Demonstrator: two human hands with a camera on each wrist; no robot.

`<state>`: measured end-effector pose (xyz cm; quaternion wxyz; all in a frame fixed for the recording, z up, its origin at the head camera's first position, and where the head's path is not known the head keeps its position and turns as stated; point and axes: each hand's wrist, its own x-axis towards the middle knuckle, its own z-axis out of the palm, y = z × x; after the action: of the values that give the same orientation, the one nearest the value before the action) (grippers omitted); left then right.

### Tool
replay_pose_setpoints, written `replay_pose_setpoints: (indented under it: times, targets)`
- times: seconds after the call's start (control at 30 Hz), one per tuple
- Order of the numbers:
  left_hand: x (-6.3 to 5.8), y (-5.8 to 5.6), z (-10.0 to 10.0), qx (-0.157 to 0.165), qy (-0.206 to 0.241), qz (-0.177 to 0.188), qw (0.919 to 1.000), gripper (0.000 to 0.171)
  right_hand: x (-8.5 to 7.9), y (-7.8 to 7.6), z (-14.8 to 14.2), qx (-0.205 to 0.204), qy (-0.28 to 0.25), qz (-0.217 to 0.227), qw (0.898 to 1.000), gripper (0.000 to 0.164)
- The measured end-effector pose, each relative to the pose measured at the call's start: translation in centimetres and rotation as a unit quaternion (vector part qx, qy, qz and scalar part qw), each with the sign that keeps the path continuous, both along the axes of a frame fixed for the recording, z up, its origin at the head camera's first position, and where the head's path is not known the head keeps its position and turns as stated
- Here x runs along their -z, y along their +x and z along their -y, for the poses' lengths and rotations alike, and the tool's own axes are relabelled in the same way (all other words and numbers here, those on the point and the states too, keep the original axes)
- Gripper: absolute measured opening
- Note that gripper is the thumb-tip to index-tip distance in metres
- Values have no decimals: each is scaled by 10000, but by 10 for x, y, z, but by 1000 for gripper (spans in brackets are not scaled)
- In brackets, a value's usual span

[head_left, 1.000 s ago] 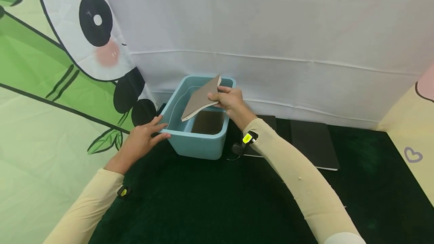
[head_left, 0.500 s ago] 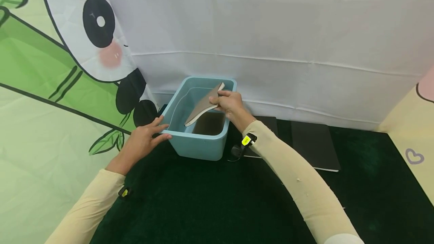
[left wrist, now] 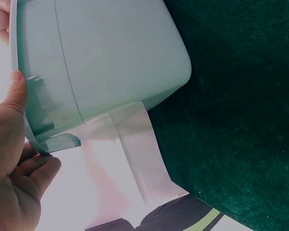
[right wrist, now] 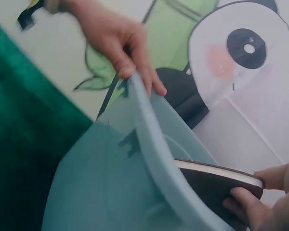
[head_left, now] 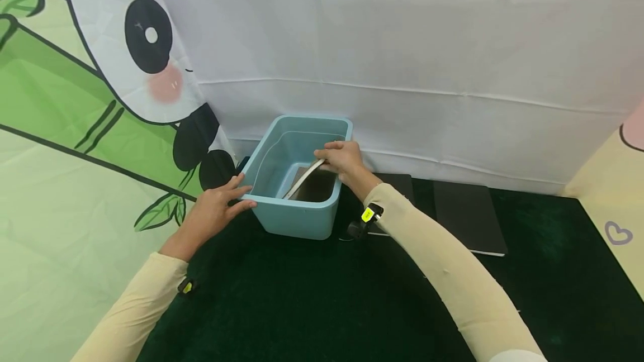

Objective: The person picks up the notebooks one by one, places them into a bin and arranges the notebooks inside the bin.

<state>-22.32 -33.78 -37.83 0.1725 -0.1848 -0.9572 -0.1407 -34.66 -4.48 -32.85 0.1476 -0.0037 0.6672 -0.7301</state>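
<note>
A light blue plastic bin stands on the dark green cloth against the white backdrop. My left hand grips its near left corner; in the left wrist view the thumb lies on one side of the rim and curled fingers on the other. My right hand pinches a thin notebook with a grey-brown cover and white page edges, thumb on one face and fingers on the other. The notebook slants down into the bin, its lower end below the rim. Under it a brown flat surface shows inside the bin.
Two black notebooks lie right of the bin: one in full view, the other partly behind the right forearm. A small dark object is beside the bin's right side. A panda-print backdrop rises at the left.
My right hand has lowered the notebook deeper into the bin and turned it from nearly flat to edge-on. My left hand has kept its place on the corner.
</note>
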Motion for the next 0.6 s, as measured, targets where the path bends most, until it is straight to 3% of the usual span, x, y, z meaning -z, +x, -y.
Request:
replay_pose_setpoints:
  times: [0.17, 0.3, 0.6]
  targets:
    - [0, -1, 0, 53, 28, -54, 10000, 45, -5, 4, -17, 281, 728, -727, 9943, 34]
    - [-2, -2, -1, 100, 21, -130, 9999, 45, -18, 2, -41, 404, 809, -953, 9913, 30]
    - [-1, -2, -1, 136, 2, -162, 9998, 45, -40, 2, -123, 271, 1166, -1467, 9819, 42]
